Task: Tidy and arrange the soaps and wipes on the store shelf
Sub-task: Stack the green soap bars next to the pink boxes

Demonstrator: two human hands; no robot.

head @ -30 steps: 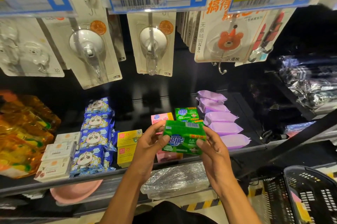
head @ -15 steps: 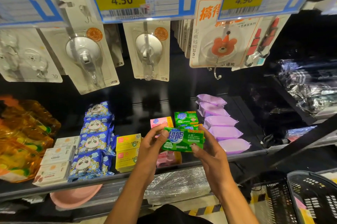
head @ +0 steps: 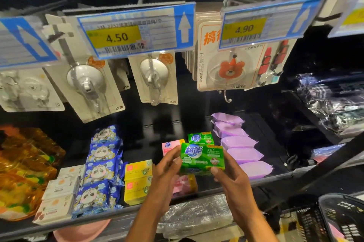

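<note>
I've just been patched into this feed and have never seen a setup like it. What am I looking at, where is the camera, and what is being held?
There is no machine here, only a person's two bare hands. The single view comes from a wide-angle camera worn on the person's head, looking forward and down at a store shelf.

The left hand and right hand together hold one green soap bar by its ends, with the label facing the camera.

On the shelf, from left to right, lie white boxes, blue panda wipes, yellow boxes, pink soap, a second green bar and purple packs.

Above them hang carded hooks and price tags reading 4.50 and 4.90.
</note>
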